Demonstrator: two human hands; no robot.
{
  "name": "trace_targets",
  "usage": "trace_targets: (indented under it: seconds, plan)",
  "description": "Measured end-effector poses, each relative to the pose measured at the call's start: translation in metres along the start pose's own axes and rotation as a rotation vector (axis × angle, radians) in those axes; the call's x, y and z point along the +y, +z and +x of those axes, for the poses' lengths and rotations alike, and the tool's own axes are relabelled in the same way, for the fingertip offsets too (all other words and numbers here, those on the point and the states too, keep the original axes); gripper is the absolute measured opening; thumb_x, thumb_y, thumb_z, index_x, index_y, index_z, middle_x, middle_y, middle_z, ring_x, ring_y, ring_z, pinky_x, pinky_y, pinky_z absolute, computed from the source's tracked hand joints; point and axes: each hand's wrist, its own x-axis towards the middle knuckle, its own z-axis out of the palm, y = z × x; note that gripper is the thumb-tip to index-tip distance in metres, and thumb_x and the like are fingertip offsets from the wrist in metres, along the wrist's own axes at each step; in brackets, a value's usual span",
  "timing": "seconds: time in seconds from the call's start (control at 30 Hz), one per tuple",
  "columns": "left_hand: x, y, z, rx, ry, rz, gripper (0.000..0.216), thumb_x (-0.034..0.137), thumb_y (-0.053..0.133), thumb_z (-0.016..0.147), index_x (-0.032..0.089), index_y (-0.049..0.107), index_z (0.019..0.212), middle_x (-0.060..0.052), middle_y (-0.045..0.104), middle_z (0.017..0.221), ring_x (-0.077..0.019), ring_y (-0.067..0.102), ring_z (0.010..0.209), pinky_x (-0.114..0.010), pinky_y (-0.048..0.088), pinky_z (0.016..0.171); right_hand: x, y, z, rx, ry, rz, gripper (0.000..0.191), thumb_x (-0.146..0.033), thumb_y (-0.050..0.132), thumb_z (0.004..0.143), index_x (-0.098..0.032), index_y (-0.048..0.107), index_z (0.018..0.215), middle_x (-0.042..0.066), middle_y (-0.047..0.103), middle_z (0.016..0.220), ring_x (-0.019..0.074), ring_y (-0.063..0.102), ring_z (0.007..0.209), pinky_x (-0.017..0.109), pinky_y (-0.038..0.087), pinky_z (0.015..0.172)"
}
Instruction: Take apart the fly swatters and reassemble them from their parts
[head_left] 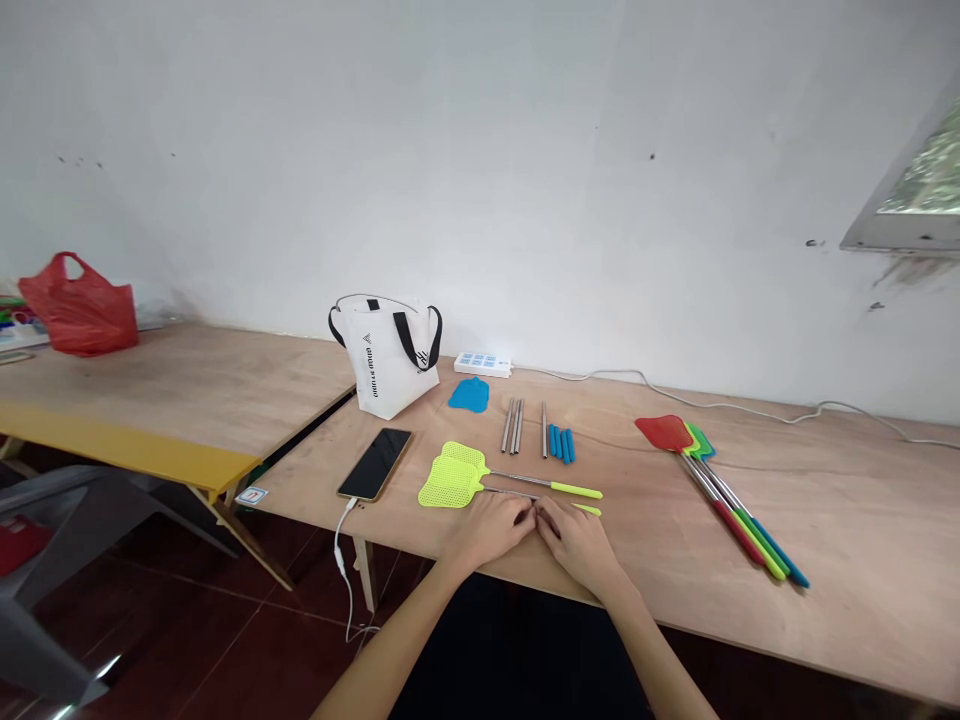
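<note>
Two yellow-green fly swatters lie near the front edge of the plywood table, their heads stacked and metal shafts running right to yellow-green handles. My left hand and my right hand rest side by side on the nearer swatter's shaft, fingers curled down over it and fingertips meeting at the middle. Behind them lie several bare metal rods, several blue handle sleeves and a blue swatter head.
A phone on a charging cable lies left of the swatters. A white tote bag and a power strip stand by the wall. Red, green and blue swatters lie at right. A red plastic bag sits on the left table.
</note>
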Motion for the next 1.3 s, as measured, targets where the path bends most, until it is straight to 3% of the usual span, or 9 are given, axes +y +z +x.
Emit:
trace_targets:
  seconds: [0.43, 1.3]
  plan:
    - [0.0013, 0.0002, 0.0004, 0.008, -0.008, 0.014, 0.029, 0.029, 0.050, 0.101, 0.019, 0.066, 0.079, -0.002, 0.073, 0.081, -0.0191, 0.066, 0.074, -0.029, 0.032, 0.062, 0.0046, 0.0049, -0.0001, 0.020, -0.021, -0.006, 0.017, -0.029, 0.043, 0.102, -0.025, 0.059, 0.097, 0.001, 0.075, 0.094, 0.0194, 0.070, 0.084, 0.027, 0.037, 0.067]
    - [0.0006, 0.0009, 0.0006, -0.001, -0.019, 0.004, 0.028, 0.030, 0.051, 0.100, 0.020, 0.068, 0.081, -0.003, 0.073, 0.082, -0.0199, 0.066, 0.076, -0.028, 0.034, 0.063, 0.0047, 0.0047, -0.0006, 0.023, -0.028, -0.020, 0.016, -0.026, 0.045, 0.102, -0.025, 0.060, 0.098, -0.001, 0.073, 0.090, 0.0194, 0.070, 0.081, 0.028, 0.037, 0.066]
